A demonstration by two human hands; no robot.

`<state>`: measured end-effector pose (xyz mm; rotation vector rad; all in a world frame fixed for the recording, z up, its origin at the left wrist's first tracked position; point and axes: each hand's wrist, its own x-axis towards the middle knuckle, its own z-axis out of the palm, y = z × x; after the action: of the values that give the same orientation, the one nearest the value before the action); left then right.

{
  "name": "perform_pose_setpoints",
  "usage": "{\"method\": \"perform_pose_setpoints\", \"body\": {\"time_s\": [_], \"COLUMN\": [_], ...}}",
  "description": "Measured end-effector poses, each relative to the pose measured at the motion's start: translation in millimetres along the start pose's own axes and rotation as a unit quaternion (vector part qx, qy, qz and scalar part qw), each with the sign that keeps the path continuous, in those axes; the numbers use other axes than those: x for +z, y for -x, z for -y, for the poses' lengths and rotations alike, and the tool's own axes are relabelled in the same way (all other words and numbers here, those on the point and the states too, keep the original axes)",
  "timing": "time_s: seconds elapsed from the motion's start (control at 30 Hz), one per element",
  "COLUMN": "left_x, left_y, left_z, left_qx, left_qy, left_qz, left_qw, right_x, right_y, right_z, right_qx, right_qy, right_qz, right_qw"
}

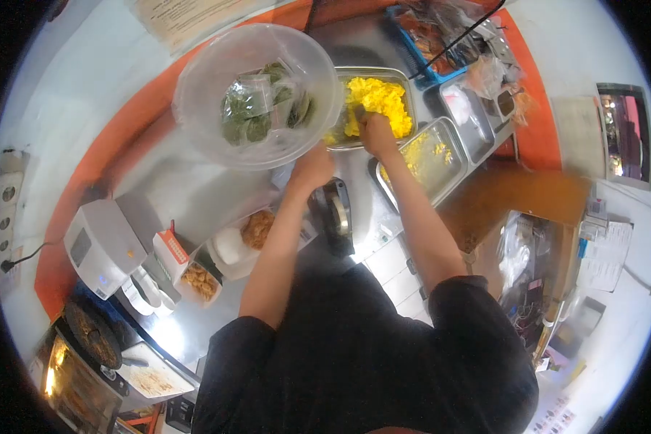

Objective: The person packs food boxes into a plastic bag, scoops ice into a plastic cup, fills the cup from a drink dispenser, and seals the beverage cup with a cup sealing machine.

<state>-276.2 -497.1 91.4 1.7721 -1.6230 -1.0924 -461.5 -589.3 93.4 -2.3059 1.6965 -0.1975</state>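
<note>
Fingers of the right hand (376,134) curl down into the soft, lumpy, bright yellow food (387,98), which fills much of a rectangular silver metal tray (410,81) on the far side of the bench (170,181); a dark patch lies at their tips, and whether they grip anything cannot be told. Those of the left hand (315,168) are bent inward just at the near right edge of a wide, round, translucent plastic bowl (192,108); their tips are hidden, so I cannot tell whether they hold the rim. Inside that smooth-walled bowl sit dark green, leafy-looking pieces (257,119) in shiny clear film, perhaps small packets.

Right of the yellow food, a second shallow rectangular metal tray (452,177) carries scattered yellow scraps. Farther right and beyond lies a blue plastic basket (452,76) with crinkled clear wrapping. Near the left forearm, a pale rectangular container (231,271) holds a smooth white mound (229,246) beside rough, crumbly brown food (257,230). Farther left stands a boxy, smooth white appliance (94,249) with rounded edges.
</note>
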Motion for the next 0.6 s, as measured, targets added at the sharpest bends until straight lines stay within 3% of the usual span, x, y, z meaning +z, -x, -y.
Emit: {"method": "perform_pose_setpoints", "body": {"time_s": [0.07, 0.13, 0.2, 0.27, 0.4, 0.47, 0.53, 0.6], "left_x": [5.0, 3.7, 2.5, 0.5, -10.6, -7.2, 5.6, 3.7], "left_y": [-3.5, -8.5, -6.4, -1.7, 1.0, 0.3, -2.1, 1.8], "left_z": [6.8, 7.6, 5.8, 2.7, -6.9, -4.0, 10.0, 14.0], "left_qx": [0.027, 0.005, -0.019, -0.004, 0.015, 0.005, 0.013, 0.023], "left_qy": [-0.015, -0.012, -0.011, 0.024, 0.07, 0.066, 0.068, 0.069], "left_qz": [-0.009, 0.02, 0.052, 0.003, 0.04, 0.041, 0.023, 0.003], "left_qw": [0.999, 1.0, 0.998, 1.0, 0.997, 0.997, 0.997, 0.997], "right_x": [2.1, 17.6, 30.6, 30.2, -7.4, -16.4, -21.9, -23.7], "right_y": [1.2, 8.3, 11.0, 14.5, 10.8, 4.5, 4.1, 7.8], "right_z": [8.6, 41.6, 43.4, 36.5, 9.1, -2.3, -14.8, -20.0], "right_qx": [-0.06, 0.002, -0.016, -0.107, -0.169, -0.151, -0.113, 0.039], "right_qy": [-0.079, -0.156, -0.159, -0.104, -0.124, -0.246, -0.275, -0.424], "right_qz": [0.044, -0.005, -0.029, 0.017, 0.121, 0.196, 0.205, 0.23], "right_qw": [0.994, 0.988, 0.987, 0.989, 0.97, 0.937, 0.932, 0.875]}}
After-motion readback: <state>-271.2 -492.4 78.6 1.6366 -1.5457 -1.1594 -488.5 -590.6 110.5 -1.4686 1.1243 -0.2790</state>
